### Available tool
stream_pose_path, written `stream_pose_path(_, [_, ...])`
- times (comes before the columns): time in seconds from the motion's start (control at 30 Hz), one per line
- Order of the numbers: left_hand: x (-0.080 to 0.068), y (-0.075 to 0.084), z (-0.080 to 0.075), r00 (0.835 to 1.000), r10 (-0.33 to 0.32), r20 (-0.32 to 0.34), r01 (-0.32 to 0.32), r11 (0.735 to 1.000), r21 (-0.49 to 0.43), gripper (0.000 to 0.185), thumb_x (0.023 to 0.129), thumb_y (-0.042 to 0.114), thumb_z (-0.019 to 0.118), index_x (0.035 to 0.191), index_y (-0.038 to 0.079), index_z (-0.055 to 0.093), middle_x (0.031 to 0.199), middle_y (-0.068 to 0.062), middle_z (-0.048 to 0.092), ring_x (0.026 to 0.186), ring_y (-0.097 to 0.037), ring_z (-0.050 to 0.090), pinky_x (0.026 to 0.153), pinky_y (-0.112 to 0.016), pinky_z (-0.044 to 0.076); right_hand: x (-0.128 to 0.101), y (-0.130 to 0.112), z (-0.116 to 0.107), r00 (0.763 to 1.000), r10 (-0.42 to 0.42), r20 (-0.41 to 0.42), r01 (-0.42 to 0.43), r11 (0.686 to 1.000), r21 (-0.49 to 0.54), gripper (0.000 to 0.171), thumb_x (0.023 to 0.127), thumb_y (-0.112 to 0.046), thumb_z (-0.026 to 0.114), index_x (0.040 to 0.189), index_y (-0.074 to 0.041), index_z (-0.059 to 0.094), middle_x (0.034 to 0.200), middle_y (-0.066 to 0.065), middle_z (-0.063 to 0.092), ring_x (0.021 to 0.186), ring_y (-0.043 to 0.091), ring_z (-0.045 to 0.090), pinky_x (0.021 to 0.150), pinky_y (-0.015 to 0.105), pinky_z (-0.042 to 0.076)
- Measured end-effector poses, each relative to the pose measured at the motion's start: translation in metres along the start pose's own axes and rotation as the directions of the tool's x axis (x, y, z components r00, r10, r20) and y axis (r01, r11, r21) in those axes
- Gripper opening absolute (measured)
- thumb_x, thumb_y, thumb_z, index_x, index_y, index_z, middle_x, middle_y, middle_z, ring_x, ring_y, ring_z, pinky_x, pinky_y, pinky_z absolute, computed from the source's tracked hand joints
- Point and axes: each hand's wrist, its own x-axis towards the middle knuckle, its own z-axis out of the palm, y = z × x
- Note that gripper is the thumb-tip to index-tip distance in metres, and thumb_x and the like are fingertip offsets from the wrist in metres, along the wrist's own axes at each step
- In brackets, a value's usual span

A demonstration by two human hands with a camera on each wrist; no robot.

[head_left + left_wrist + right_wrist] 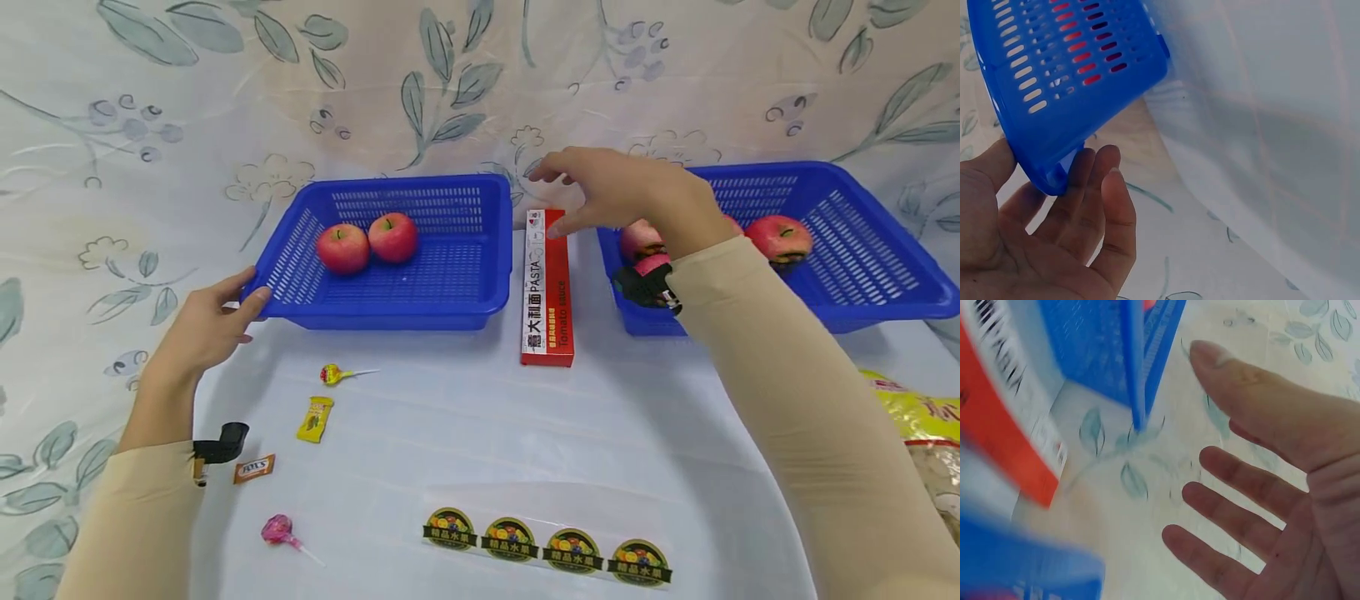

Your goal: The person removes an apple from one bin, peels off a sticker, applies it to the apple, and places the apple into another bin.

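Observation:
At the left corner of the left blue basket [390,310], my left hand [206,325] holds the rim. In the left wrist view the thumb lies on the rim [999,103] and the other fingers are beneath it. Two red apples [393,237] sit inside this basket. My right hand [637,192] is raised between the two baskets, over the upper end of a red and white pasta box [546,292]. Its fingers are spread and nothing is in them in the right wrist view. Several apples [780,240] lie in the right blue basket [892,310], partly hidden by my right arm.
On the white table lie a yellow lollipop [331,374], a yellow wrapped candy [315,419], an orange-brown candy [254,468] and a pink lollipop [278,529]. A strip of several round fruit stickers [510,539] is in front. A yellow-topped bag [926,417] stands at right.

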Motion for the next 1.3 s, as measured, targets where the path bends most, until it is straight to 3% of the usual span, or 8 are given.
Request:
stream_pose_path(0.4, [-0.001, 0.001, -0.001, 1.000, -0.002, 0.008, 0.002, 1.000, -0.007, 0.075, 0.106, 0.056, 0.042, 0.165, 0.018, 0.016, 0.139, -0.028, 0.054, 0.120, -0.046, 0.057, 0.073, -0.024, 0.050, 0.073, -0.054, 0.012, 0.987, -0.156, -0.040, 0.159, 0.984, 0.075, 0.077, 0.092, -0.044, 0.075, 0.156, -0.020, 0.039, 0.157, 0.008, 0.045, 0.146, 0.030, 0.040, 0.119, 0.053, 0.035])
stream_pose_path(0.77, [-0.001, -0.002, -0.001, 1.000, 0.004, 0.000, -0.005, 0.999, -0.039, 0.072, 0.108, 0.051, 0.042, 0.165, 0.014, 0.018, 0.138, -0.028, 0.054, 0.116, -0.044, 0.059, 0.066, -0.020, 0.051, 0.132, -0.095, 0.029, 0.962, -0.272, -0.027, 0.273, 0.957, 0.094, 0.078, 0.093, -0.046, 0.073, 0.157, -0.020, 0.037, 0.162, 0.002, 0.040, 0.152, 0.019, 0.033, 0.125, 0.038, 0.024])
stream_pose_path(0.9, [0.001, -0.002, 0.000, 1.000, 0.014, -0.007, -0.015, 0.999, -0.043, 0.071, 0.108, 0.050, 0.042, 0.165, 0.015, 0.019, 0.139, -0.029, 0.055, 0.116, -0.044, 0.060, 0.065, -0.019, 0.051, 0.151, -0.106, 0.040, 0.969, -0.248, 0.000, 0.245, 0.956, 0.163, 0.080, 0.095, -0.043, 0.072, 0.160, -0.022, 0.031, 0.167, 0.000, 0.029, 0.156, 0.018, 0.023, 0.126, 0.036, 0.019])
stream_pose_path(1.1, [0.004, -0.002, -0.001, 1.000, 0.007, -0.004, -0.007, 0.999, -0.049, 0.070, 0.108, 0.050, 0.042, 0.165, 0.017, 0.019, 0.139, -0.027, 0.055, 0.116, -0.043, 0.060, 0.066, -0.020, 0.051, 0.170, -0.117, 0.055, 0.985, -0.147, 0.089, 0.118, 0.954, 0.277, 0.082, 0.097, -0.043, 0.069, 0.163, -0.033, 0.021, 0.173, -0.005, 0.008, 0.159, 0.019, 0.009, 0.127, 0.045, 0.015])
stream_pose_path(1.3, [0.007, -0.004, -0.003, 1.000, 0.018, -0.002, -0.018, 0.998, -0.061, 0.069, 0.108, 0.049, 0.043, 0.165, 0.016, 0.020, 0.140, -0.028, 0.055, 0.116, -0.044, 0.061, 0.066, -0.020, 0.052, 0.184, -0.122, 0.066, 0.987, -0.091, 0.131, 0.049, 0.955, 0.291, 0.081, 0.099, -0.040, 0.067, 0.164, -0.034, 0.019, 0.173, -0.003, 0.012, 0.159, 0.027, 0.010, 0.127, 0.050, 0.015])
